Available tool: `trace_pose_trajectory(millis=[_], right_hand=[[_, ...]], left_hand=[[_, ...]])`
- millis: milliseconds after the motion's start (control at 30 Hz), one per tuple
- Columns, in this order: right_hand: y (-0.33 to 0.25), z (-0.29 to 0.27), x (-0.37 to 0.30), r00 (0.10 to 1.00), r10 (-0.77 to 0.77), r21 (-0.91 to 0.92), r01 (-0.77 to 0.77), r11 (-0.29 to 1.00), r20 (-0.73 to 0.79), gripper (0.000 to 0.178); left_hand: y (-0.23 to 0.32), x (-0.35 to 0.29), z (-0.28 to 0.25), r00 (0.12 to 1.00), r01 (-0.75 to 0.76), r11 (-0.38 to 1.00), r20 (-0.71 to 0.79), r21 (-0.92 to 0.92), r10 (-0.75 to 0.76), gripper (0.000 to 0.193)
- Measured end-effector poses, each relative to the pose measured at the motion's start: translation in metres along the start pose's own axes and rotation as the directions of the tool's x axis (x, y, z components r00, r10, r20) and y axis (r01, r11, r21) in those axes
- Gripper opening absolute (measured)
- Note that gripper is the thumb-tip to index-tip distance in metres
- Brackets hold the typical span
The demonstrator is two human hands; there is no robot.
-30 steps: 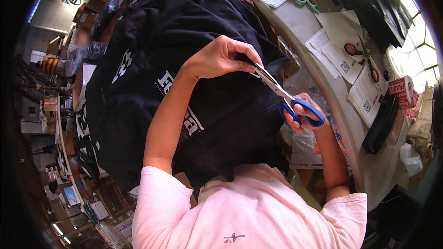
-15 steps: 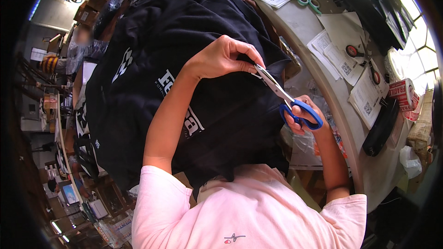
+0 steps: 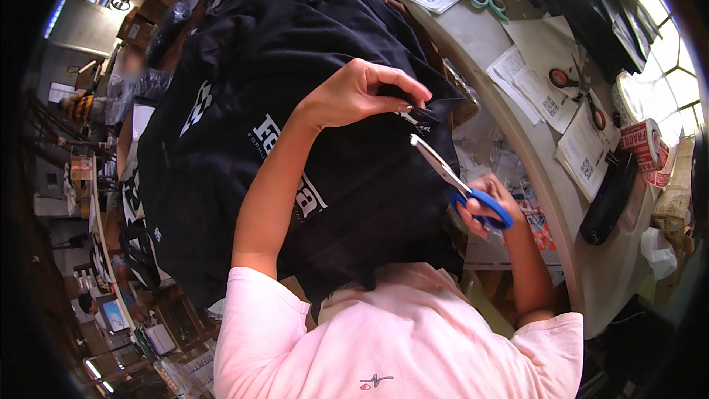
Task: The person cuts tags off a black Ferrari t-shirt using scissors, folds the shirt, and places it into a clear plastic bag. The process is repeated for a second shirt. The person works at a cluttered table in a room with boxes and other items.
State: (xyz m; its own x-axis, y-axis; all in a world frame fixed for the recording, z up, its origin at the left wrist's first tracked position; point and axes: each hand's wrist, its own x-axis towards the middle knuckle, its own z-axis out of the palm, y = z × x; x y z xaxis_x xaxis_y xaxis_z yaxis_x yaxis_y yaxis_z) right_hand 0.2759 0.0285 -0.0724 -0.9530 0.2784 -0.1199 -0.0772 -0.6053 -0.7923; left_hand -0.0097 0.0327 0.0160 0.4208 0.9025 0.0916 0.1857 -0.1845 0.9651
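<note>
My left hand [image 3: 356, 96] pinches an edge of a black garment [image 3: 362, 155] between thumb and fingertips. The dark cloth with white printed lettering spreads across my lap and the space ahead of me. In my right hand [image 3: 496, 196] are scissors with blue handles [image 3: 489, 209], my fingers through the loops. Their metal blades lie close together and point up and left. The blade tips stand a little below the pinched edge, apart from my left fingers.
A pale table [image 3: 543, 170] curves along the right side, bearing printed papers [image 3: 550, 100], red-and-black scissors [image 3: 595, 112], green-handled scissors [image 3: 487, 1], a red-and-white tape roll [image 3: 641, 142] and a black stapler-like tool [image 3: 611, 203]. A person [image 3: 127, 77] is far left among boxes and plastic.
The scissors have drawn back, down and away from the cloth at my left fingertips, and their blades have come together. My left hand stays nearly in place on the garment.
</note>
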Motion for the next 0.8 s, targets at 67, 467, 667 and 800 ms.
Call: trace_pose_trajectory(millis=[67,467,667,800], right_hand=[[0.000,0.016,-0.022,0.981,-0.104,-0.065,0.095,0.993,-0.165,0.036],[-0.008,0.055,-0.024,0.709,-0.464,-0.815,-0.278,0.508,-0.531,0.043],[-0.021,0.062,0.000,0.604,-0.785,-0.901,-0.405,-0.153,-0.138,0.033],[-0.025,0.064,0.003,0.626,-0.768,-0.866,-0.451,-0.214,-0.136,0.032]], left_hand=[[0.001,0.002,0.006,0.997,-0.030,0.999,-0.078,-0.030,0.028,0.030],[0.002,0.002,0.003,0.992,0.070,0.998,-0.109,0.001,-0.069,0.036],[-0.001,-0.001,0.005,0.990,0.050,0.999,-0.130,0.007,-0.049,0.041],[0.003,-0.003,0.008,0.988,0.058,0.994,-0.151,0.096,-0.043,0.040]])
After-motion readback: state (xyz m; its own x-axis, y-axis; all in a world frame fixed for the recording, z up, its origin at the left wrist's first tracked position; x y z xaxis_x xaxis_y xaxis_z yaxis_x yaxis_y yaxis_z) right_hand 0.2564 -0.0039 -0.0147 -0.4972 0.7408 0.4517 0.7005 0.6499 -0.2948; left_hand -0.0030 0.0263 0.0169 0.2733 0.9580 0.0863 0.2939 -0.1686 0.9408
